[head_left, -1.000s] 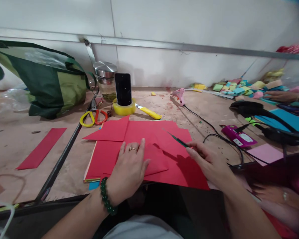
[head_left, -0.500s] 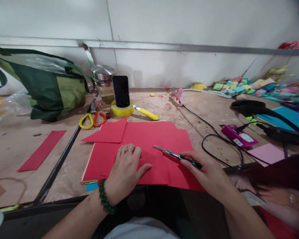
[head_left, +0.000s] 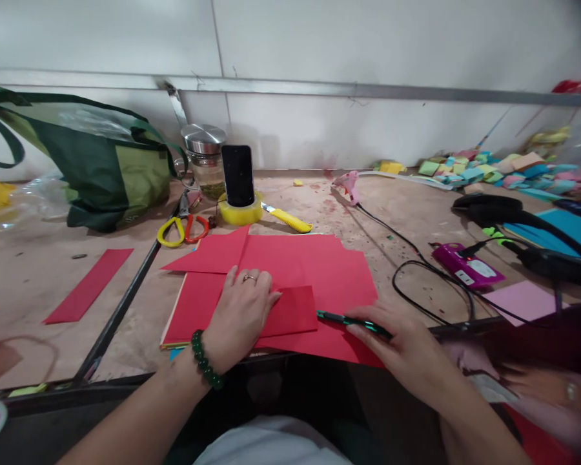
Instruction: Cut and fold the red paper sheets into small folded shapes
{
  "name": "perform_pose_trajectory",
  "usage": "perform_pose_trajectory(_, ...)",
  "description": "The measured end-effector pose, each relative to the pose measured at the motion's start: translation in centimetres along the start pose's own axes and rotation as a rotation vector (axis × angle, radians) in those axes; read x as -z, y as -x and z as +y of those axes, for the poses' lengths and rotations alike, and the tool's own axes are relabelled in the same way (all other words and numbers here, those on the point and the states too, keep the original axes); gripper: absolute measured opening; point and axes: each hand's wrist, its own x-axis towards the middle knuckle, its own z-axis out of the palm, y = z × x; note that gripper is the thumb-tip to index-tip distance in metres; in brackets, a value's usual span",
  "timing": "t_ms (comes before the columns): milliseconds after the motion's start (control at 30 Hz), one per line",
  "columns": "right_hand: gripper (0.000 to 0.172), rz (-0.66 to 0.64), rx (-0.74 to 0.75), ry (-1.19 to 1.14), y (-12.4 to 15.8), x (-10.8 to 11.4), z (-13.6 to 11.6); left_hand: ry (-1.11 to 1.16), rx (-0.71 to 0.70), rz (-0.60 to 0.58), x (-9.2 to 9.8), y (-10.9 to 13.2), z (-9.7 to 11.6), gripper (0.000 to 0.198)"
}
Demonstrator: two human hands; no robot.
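A stack of red paper sheets (head_left: 319, 271) lies on the worktable in front of me. My left hand (head_left: 242, 313), with a ring and a green bead bracelet, lies flat with fingers spread on a smaller folded red piece (head_left: 293, 310) on top of the stack. My right hand (head_left: 401, 342) grips a slim green-handled cutter (head_left: 351, 320). Its tip lies low against the right edge of the folded piece.
A red paper strip (head_left: 90, 284) lies at the left. Behind the stack are yellow-and-orange scissors (head_left: 181, 227), a phone (head_left: 237, 174) standing in a yellow tape roll, a jar, a yellow knife (head_left: 290, 221) and a green bag (head_left: 101, 161). Cables, a pink glue gun (head_left: 348, 184) and coloured blocks sit at the right.
My right hand has pulled the cutter down and towards me, from pointing up across the sheets to lying flat at the folded piece's edge. My left hand shifted slightly left, still pressing.
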Motion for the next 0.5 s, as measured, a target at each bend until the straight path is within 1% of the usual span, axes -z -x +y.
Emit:
perform_pose_trajectory(100, 0.023, -0.039, -0.017, -0.008, 0.9, 0.1, 0.1, 0.000, 0.027, 0.028, -0.4, -0.1, -0.1, 0.021)
perform_pose_trajectory(200, 0.024, -0.035, -0.031, -0.008, 1.7, 0.0, 0.5, 0.055, 0.038, 0.050, -0.3, 0.2, -0.2, 0.020)
perform_pose_trajectory(267, 0.024, -0.021, -0.032, -0.010, 2.0, -0.2, 0.7, 0.134, -0.008, 0.048, 0.1, 0.6, -0.2, 0.030)
perform_pose_trajectory(333, 0.024, -0.012, -0.025, -0.016, 2.1, -0.6, 0.9, 0.228, -0.140, -0.012, 0.4, 1.0, -0.1, 0.043)
perform_pose_trajectory(400, 0.025, -0.004, -0.011, -0.027, 2.1, -0.9, 1.0, 0.297, -0.278, -0.117, 0.6, 1.3, 0.1, 0.049)
perform_pose_trajectory(433, 0.025, -0.001, -0.001, -0.035, 2.1, -0.9, 1.0, 0.314, -0.316, -0.164, 0.5, 1.4, 0.1, 0.049)
perform_pose_trajectory(500, 0.025, 0.008, 0.023, -0.052, 2.1, -1.0, 1.2, 0.314, -0.324, -0.217, 0.3, 1.5, 0.3, 0.048)
